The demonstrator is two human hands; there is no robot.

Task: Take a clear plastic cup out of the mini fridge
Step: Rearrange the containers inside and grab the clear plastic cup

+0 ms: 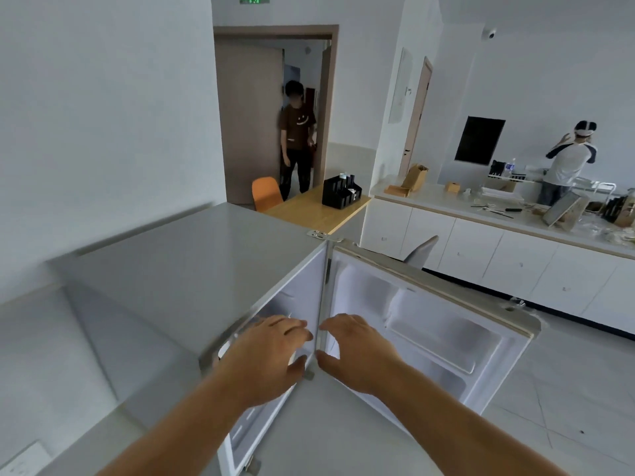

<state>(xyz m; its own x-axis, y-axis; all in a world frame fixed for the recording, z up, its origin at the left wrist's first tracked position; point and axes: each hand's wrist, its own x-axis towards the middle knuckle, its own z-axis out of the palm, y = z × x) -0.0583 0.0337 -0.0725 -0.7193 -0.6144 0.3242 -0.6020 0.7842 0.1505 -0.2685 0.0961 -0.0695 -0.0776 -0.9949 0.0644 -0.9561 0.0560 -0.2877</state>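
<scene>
A grey mini fridge [192, 269] stands below me, seen from above. Its door [429, 324] is swung wide to the right and shows white inner shelves. My left hand [268, 352] reaches into the top of the opening with fingers spread and nothing in it. My right hand [357, 352] hovers beside it, in front of the hinge edge, fingers curved and apart, also holding nothing. No clear plastic cup shows; the fridge's top and my hands hide the inside.
A wooden table [309, 211] with a black organiser [340, 192] and an orange chair [266, 194] stands behind the fridge. A white counter [481, 235] with clutter runs along the right. One person stands in the doorway [295, 139], another at the counter [567, 166].
</scene>
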